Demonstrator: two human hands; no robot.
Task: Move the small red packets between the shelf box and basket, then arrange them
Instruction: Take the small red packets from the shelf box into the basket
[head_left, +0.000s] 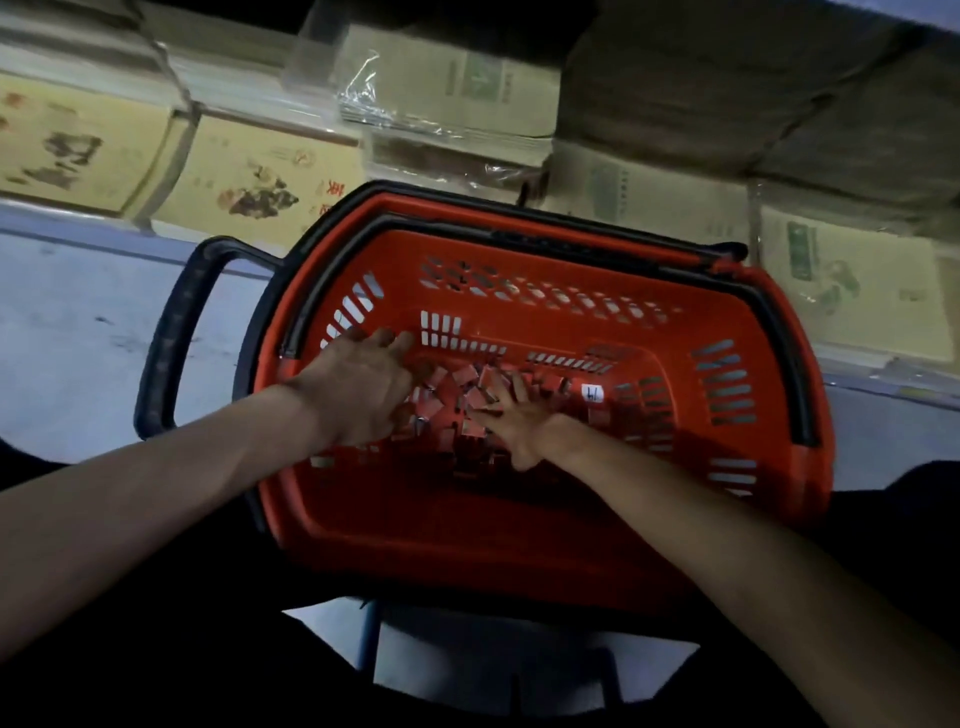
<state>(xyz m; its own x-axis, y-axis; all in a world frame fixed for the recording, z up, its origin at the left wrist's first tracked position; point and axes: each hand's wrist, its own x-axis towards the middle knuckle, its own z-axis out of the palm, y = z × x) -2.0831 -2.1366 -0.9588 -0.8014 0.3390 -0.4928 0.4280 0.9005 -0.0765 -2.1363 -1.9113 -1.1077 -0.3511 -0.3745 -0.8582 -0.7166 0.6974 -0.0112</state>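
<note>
A red plastic basket (545, 540) with black handles sits in front of me, just below the shelf. Several small red packets (470, 384) lie in a loose heap on its floor. Both my hands are down inside the basket. My left hand (363, 389) hovers over the left side of the heap, palm down with fingers spread. My right hand (514, 421) rests flat on the heap's right part with fingers apart. I see no packet gripped in either hand. Packets under the hands are hidden.
Behind the basket stand flat cardboard boxes (260, 182) on the shelf, some wrapped in clear film (415, 124). A black pull handle (176, 332) juts from the basket's left side over the pale floor (62, 338). A white tag (592, 393) lies among the packets.
</note>
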